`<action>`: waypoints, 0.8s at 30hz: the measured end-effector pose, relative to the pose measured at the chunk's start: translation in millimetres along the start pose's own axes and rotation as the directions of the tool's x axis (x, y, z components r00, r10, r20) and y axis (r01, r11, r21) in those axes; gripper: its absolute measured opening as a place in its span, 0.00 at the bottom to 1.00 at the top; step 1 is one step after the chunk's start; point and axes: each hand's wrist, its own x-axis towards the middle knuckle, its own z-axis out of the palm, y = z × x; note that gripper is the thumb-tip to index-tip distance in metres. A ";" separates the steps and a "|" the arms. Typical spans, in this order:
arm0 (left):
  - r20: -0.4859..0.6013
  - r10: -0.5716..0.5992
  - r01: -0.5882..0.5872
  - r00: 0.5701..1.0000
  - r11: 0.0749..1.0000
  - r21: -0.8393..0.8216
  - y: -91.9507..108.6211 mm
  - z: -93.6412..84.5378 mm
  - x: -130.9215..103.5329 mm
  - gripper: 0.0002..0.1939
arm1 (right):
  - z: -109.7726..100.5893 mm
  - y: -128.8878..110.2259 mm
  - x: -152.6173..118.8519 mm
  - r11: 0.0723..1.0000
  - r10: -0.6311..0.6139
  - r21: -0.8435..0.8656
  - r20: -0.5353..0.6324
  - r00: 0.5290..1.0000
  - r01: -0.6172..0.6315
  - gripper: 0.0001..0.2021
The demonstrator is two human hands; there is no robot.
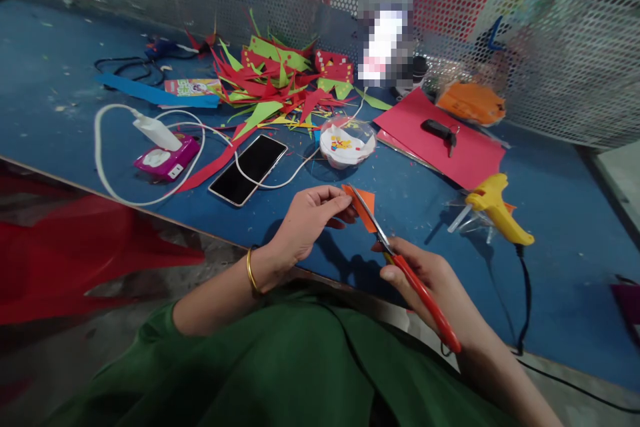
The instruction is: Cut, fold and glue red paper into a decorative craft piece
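Over the front edge of the blue table, my left hand (pixel 317 219) pinches the left side of a small piece of orange paper (pixel 367 203). My right hand (pixel 419 269) is closed around red-handled scissors (pixel 417 290). Their metal blades lie across the orange paper, pointing up and left toward my left fingertips. Beyond the paper stands a clear bowl (pixel 347 159) with white paper and small coloured bits in it. A smartphone (pixel 249 170) with a dark screen lies left of my left hand, with a white cable (pixel 280 185) across it.
A yellow glue gun (pixel 495 207) rests at the right, its black cord running off the front edge. Red sheets (pixel 425 130) with a key (pixel 443 131) on top lie behind it. A heap of red and green paper cuttings (pixel 280 73) and a purple power adapter (pixel 167 159) stand left.
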 end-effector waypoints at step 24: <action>-0.023 0.043 -0.042 0.999 0.998 0.047 -5.7 3.4 3.3 0.05 | -2.3 -7.3 2.7 0.999 0.003 -0.052 0.026 1.000 -0.001 0.23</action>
